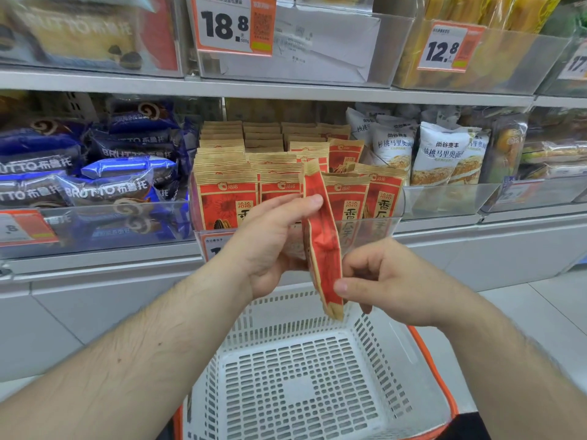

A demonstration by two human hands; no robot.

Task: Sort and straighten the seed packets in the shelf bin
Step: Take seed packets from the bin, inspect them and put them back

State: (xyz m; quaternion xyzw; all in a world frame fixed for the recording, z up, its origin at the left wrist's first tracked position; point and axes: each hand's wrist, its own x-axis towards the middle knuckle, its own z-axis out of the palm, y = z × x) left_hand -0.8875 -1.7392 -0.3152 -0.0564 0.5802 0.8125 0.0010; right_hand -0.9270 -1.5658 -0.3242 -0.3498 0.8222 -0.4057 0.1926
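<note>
Both hands hold one red seed packet (pixel 321 246) edge-on in front of the clear shelf bin (pixel 374 227): the left hand (pixel 273 242) grips its upper half, the right hand (pixel 381 281) seemingly pinches its lower edge. More packets (pixel 228 198) stand upright in the bin, above a white basket (pixel 305 376).

Head-worn view, forward-down, close to shelf (pixel 286 90)

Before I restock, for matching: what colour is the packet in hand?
Red with tan edges: the held packet, head view.
</note>
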